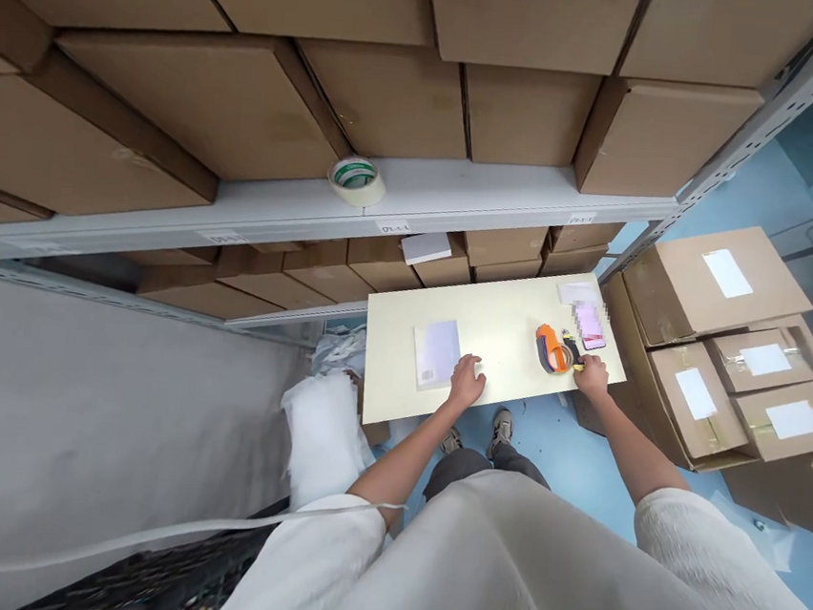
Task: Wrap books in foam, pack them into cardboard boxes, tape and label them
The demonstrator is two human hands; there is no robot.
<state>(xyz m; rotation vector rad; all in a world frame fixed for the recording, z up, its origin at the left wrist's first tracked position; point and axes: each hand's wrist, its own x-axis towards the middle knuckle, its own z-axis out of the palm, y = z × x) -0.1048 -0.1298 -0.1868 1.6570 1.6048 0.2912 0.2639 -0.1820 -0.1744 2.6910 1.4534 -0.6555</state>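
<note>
On the pale tabletop (504, 334) lies a flat white-and-lilac packet (437, 351) with a small printed square in one corner. My left hand (468, 384) is at the packet's right edge, its fingers apart and slightly bent. My right hand (592, 375) is closed at the near end of a black-and-yellow tool (573, 348), whose exact kind is too small to make out. Just left of that tool sits an orange tape dispenser (552, 349) with a roll in it. Beyond my right hand lie a phone (590, 325), partly blurred, and a white sheet (575, 292).
Shelves (461, 188) stacked with cardboard boxes (397, 103) rise behind the table, with a tape roll (358, 182) on the ledge. Labelled cartons (700, 391) stand at the right. White plastic wrapping (326, 432) is heaped at the left, beside a grey wall (115, 411).
</note>
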